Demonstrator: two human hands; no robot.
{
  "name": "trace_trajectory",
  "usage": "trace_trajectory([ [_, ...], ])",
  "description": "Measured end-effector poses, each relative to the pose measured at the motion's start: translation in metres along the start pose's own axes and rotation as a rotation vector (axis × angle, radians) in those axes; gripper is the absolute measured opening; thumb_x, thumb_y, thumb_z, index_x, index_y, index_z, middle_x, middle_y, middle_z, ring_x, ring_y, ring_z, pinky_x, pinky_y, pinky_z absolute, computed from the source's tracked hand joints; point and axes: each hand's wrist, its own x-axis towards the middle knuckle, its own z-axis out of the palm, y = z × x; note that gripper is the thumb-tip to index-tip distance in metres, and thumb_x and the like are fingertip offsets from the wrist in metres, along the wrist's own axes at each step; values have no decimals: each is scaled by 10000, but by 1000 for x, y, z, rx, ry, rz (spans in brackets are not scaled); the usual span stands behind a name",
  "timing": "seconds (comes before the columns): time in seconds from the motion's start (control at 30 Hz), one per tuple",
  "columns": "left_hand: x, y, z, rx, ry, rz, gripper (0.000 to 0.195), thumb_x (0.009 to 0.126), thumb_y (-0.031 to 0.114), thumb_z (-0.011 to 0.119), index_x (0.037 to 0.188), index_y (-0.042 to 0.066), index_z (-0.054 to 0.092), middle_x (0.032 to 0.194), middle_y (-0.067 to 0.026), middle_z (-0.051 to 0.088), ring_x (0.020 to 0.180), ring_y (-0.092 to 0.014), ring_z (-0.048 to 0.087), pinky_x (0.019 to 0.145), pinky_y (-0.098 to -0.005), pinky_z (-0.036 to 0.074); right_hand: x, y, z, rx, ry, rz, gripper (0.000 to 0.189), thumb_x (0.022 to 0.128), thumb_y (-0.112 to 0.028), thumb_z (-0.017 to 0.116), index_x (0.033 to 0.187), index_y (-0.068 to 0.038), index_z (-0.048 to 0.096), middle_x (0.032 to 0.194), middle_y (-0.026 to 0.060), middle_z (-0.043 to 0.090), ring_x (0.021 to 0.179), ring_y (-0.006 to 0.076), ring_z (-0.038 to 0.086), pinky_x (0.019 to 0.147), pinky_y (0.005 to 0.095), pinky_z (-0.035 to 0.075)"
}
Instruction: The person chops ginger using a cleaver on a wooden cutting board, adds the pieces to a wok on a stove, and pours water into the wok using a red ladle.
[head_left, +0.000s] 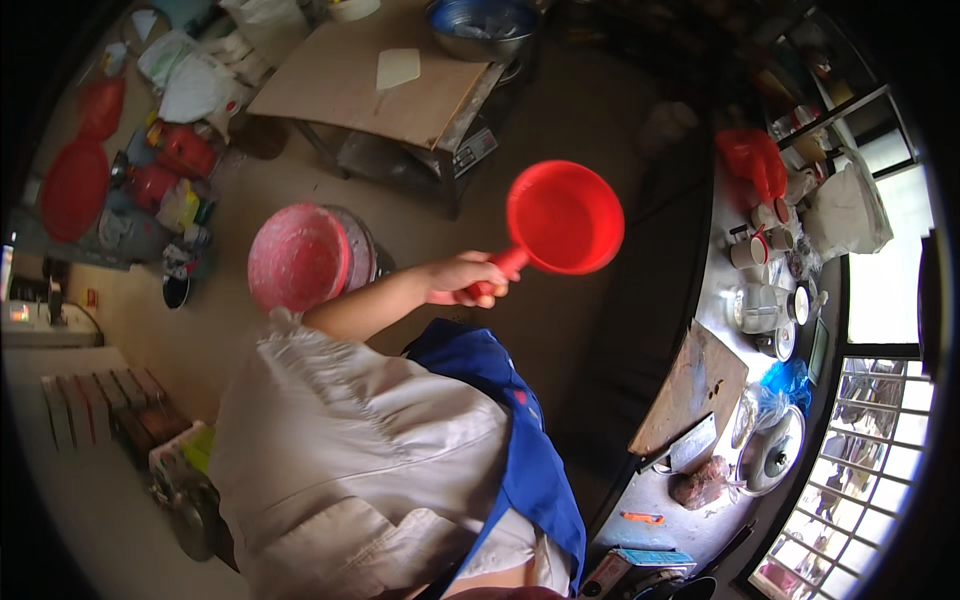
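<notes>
My left hand (471, 280) is closed around the handle of a red plastic dipper (566, 217). The dipper's round bowl faces up toward me, and no contents can be made out in it. The bare forearm reaches across from the left, out of a pale gathered sleeve (300, 352). Just behind the forearm is a pinkish-red basin (296, 255), its inside smeared with a whitish residue. It sits tilted against or on another round container (360, 244), partly hidden. My right hand is out of view. A blue apron (536, 465) hangs over my front.
A wooden-topped table (322, 75) ahead carries a metal bowl (484, 30). Along the right runs a counter (600, 517) with a cutting board (694, 382), cleaver (691, 444), glass jar (757, 307) and pot lid (772, 450). Red basins and bags (195, 86) crowd the left.
</notes>
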Motion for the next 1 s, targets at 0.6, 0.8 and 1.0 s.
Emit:
trace_trajectory([
  [0.6, 12, 136, -317, -374, 403, 398, 340, 996, 212, 566, 1279, 26, 545, 910, 15, 558, 670, -46, 493, 423, -190, 330, 189, -339, 99, 340, -434, -163, 348, 853, -222, 712, 1187, -136, 673, 1313, 115, 564, 1227, 315, 530, 1016, 453, 426],
  [0.8, 41, 162, -343, -514, 376, 453, 387, 988, 234, 564, 1310, 23, 542, 933, 20, 561, 690, -53, 509, 416, -197, 336, 270, -388, 198, 540, -290, -98, 340, 837, -232, 722, 1156, -126, 677, 1233, 117, 583, 1173, 320, 551, 981, 450, 439],
  [1.0, 79, 191, -317, -130, 882, 298, 346, 925, 451, 658, 1078, 141, 664, 859, 78, 626, 685, -50, 565, 464, -197, 381, 436, -403, 391, 792, -182, 196, 358, 871, -251, 713, 1190, -89, 700, 1166, 163, 673, 1084, 340, 649, 961, 417, 498],
])
